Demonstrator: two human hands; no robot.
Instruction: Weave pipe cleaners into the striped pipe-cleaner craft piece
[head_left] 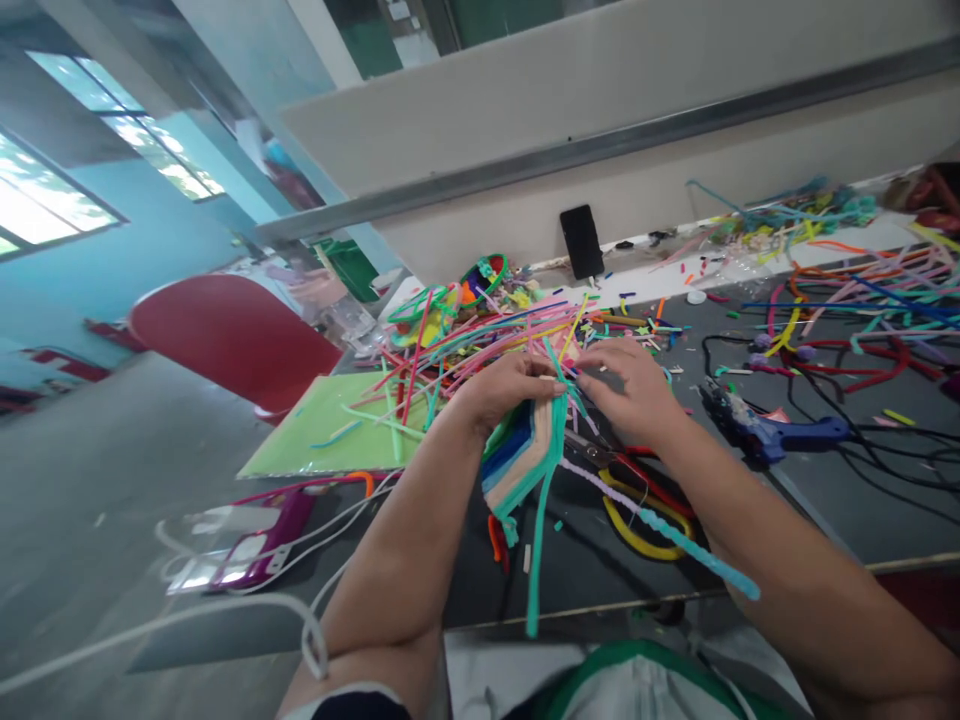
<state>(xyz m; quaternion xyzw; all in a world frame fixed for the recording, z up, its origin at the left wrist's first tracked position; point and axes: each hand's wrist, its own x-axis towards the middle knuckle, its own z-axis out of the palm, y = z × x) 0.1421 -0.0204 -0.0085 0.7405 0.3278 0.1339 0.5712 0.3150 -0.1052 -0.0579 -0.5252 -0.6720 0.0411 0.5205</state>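
Note:
My left hand [517, 385] is closed on the top edge of a pipe-cleaner panel [536, 450] with blue, beige and teal bands. From the panel a loose teal pipe cleaner [537, 560] hangs down past the table edge. My right hand [626, 385] is at the panel's upper right corner, thumb and fingers pinched around teal pipe-cleaner ends. Below the right hand lie scissors [649, 540] with yellow and red handles, partly covered. A lilac and light blue twisted pipe cleaner [675, 540] stretches across them.
Loose pipe cleaners [480, 340] pile up behind my hands. A green sheet [322, 425] lies to the left, near a purple power strip [262, 545] with white cables. A blue glue gun [795, 435] rests at right. A black phone [581, 243] leans on the partition; a red chair [225, 325] stands left.

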